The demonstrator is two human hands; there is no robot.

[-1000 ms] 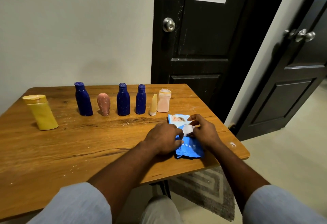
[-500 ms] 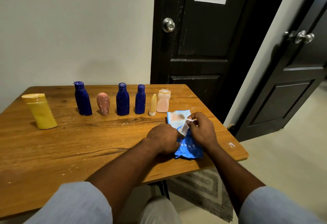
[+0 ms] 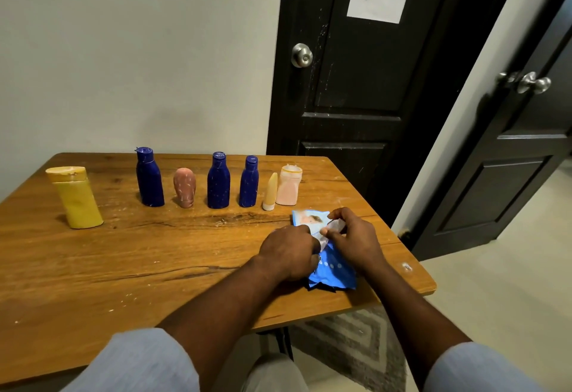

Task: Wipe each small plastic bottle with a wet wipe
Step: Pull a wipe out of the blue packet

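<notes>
Little had moved since half a second earlier: the right hand point(image 3: 356, 237) had shifted its pinch on the white wet wipe point(image 3: 335, 225) only slightly, and the left hand point(image 3: 289, 250) had stayed put.

Both hands worked at the near right of the wooden table point(image 3: 123, 268). The left hand's curled fingers gripped the crinkled blue plastic wipe pack point(image 3: 332, 271), pinning it down. The right thumb and fingers pinched the wipe just above the pack's opening, between the hands.

The pack's long axis ran near to far, its printed end pointing far and slightly left. It lay close to the table's near edge, so a hard tug might have dragged it off, torn the wipe, or pulled out several together.

Farther off, small plastic bottles stood upright in a row, unwiped, from a yellow flat-capped bottle point(image 3: 77, 199) on the left to a pale pink bottle point(image 3: 289, 187) nearest the pack.
</notes>
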